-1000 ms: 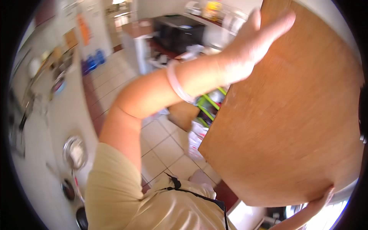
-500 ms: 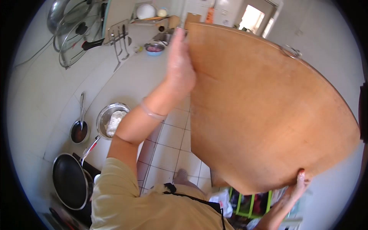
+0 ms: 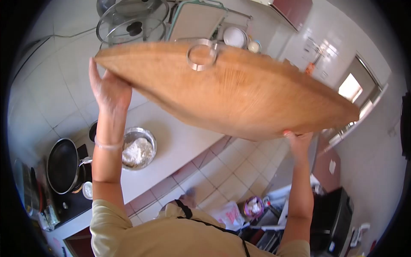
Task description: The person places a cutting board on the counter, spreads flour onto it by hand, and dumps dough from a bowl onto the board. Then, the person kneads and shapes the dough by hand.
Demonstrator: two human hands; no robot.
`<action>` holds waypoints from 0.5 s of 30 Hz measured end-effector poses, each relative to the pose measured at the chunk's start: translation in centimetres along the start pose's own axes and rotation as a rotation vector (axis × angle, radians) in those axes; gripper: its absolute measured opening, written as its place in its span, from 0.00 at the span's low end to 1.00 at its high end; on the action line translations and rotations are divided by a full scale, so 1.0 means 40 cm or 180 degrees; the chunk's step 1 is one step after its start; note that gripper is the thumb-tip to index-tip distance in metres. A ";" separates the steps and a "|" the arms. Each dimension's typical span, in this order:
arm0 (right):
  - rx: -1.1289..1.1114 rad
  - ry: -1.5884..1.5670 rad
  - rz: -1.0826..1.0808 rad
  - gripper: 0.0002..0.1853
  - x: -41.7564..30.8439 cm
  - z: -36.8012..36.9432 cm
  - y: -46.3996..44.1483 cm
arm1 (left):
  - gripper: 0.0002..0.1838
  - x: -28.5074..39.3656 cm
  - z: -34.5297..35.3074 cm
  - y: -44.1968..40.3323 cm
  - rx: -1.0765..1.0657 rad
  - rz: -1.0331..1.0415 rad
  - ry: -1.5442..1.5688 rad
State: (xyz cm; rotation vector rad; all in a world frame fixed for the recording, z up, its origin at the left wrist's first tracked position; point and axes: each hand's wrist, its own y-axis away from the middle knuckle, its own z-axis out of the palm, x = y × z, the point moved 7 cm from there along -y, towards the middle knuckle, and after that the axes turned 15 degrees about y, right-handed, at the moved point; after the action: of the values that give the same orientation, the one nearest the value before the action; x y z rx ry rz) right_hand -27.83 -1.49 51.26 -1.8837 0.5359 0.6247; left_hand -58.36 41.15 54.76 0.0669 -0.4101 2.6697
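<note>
A large wooden board [image 3: 231,94] with a metal ring [image 3: 201,55] on its edge is held up in front of me, tilted. My left hand [image 3: 112,90] grips its left end from below, the thumb at the corner. Under the right part of the near edge, my right hand [image 3: 299,140] holds the board with the thumb against it; its other fingers are partly hidden. On the counter [image 3: 175,145] below the board stands a metal bowl [image 3: 150,159] holding a white floury mass [image 3: 138,152], close to my left forearm.
A black pan [image 3: 63,165] sits on the stove at the left. Glass lids [image 3: 147,32] and a framed board [image 3: 195,23] are at the back wall. A plastic bag [image 3: 229,215], a purple-rimmed container [image 3: 253,207] and a black appliance [image 3: 332,225] stand lower right.
The board has swung left over the counter and tipped flatter, with both hands still on it. The view has turned towards the counter, and my left hand is now at far left.
</note>
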 end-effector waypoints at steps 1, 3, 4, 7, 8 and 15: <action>-0.0249 0.0060 0.0169 0.25 0.071 0.057 -0.048 | 0.46 -0.002 -0.039 -0.020 0.0148 0.0213 0.0016; -0.0343 -0.0118 -0.0207 0.24 0.129 0.165 -0.124 | 0.45 -0.009 -0.089 -0.047 0.0277 0.0515 0.0062; -0.0407 -0.0247 -0.0441 0.23 0.167 0.209 -0.144 | 0.43 -0.019 -0.116 -0.057 0.0295 0.0657 -0.0029; -0.1326 -0.0484 0.0479 0.21 0.360 0.333 -0.208 | 0.39 -0.036 -0.187 -0.074 0.0161 0.0788 -0.0163; -0.1119 -0.0443 -0.0009 0.18 0.363 0.359 -0.237 | 0.38 -0.063 -0.192 -0.074 0.0017 0.0718 -0.0169; -0.1167 -0.0049 -0.1688 0.15 0.570 0.462 -0.359 | 0.29 -0.249 -0.142 0.013 -0.0063 0.1621 -0.0789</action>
State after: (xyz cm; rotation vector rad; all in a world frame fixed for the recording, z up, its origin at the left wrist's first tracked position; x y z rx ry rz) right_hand -4.80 19.05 40.56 -2.2411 -0.1091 0.3968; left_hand -49.48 38.28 48.08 0.3304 -0.5987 3.1703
